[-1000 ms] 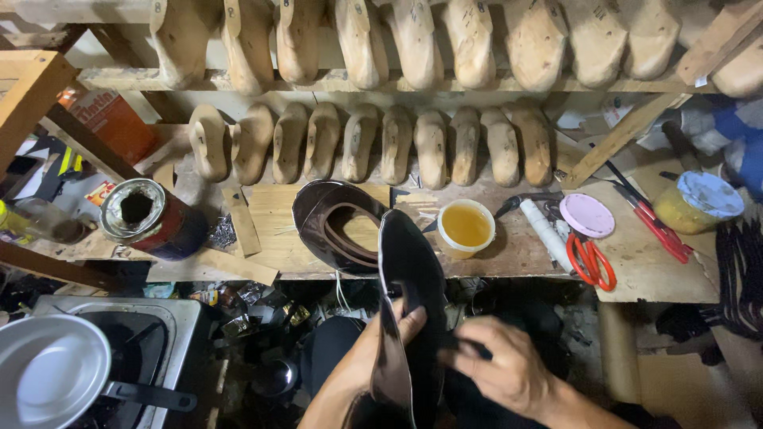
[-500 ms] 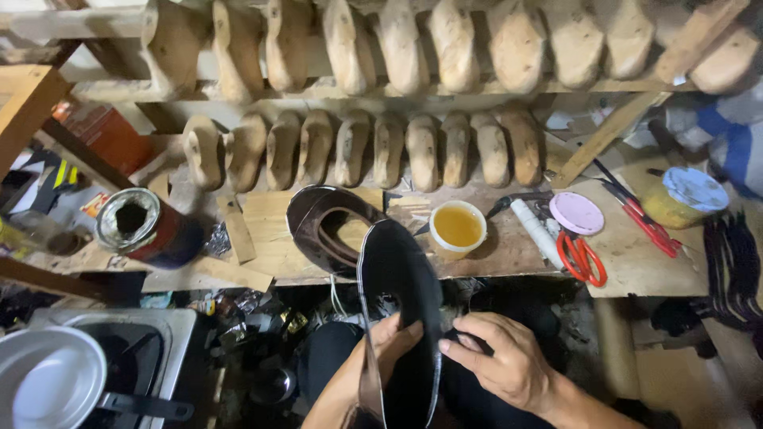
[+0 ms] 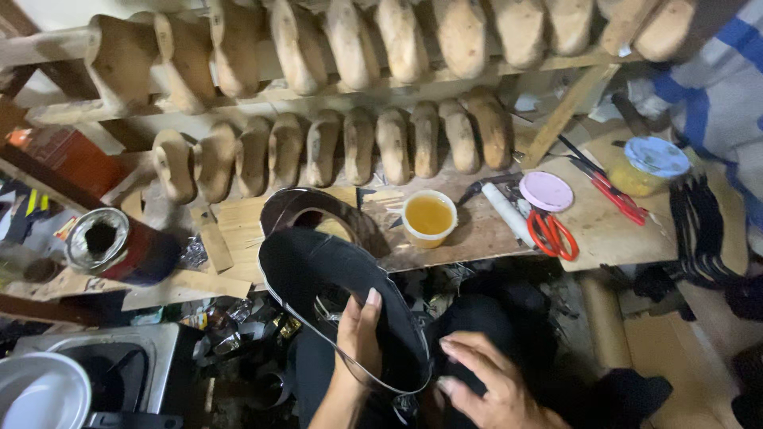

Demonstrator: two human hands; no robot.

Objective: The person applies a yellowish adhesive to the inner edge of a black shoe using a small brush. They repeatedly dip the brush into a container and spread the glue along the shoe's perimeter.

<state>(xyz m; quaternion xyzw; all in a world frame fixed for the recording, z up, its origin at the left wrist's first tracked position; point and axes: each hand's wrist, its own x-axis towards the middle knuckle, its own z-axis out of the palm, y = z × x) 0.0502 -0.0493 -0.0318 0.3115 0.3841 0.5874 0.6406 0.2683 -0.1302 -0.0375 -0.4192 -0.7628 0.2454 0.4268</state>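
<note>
Just below the yellow glue cup (image 3: 428, 219) on the bench (image 3: 604, 230), the left hand (image 3: 358, 334) pinches the black leather upper (image 3: 334, 298), seemingly light, floppy, best gripped at its edge, while the right hand (image 3: 485, 381) rests alongside, fingers loosely spread.

Two rows of pale wooden shoe lasts (image 3: 381, 143) are lining the far racks above a cluttered wooden workbench (image 3: 612, 230). A yellow cup of glue (image 3: 429, 218) is sitting mid-bench, red-handled scissors (image 3: 552, 234) lying to its right, a round open metal tin (image 3: 119, 246) resting far left.
</note>
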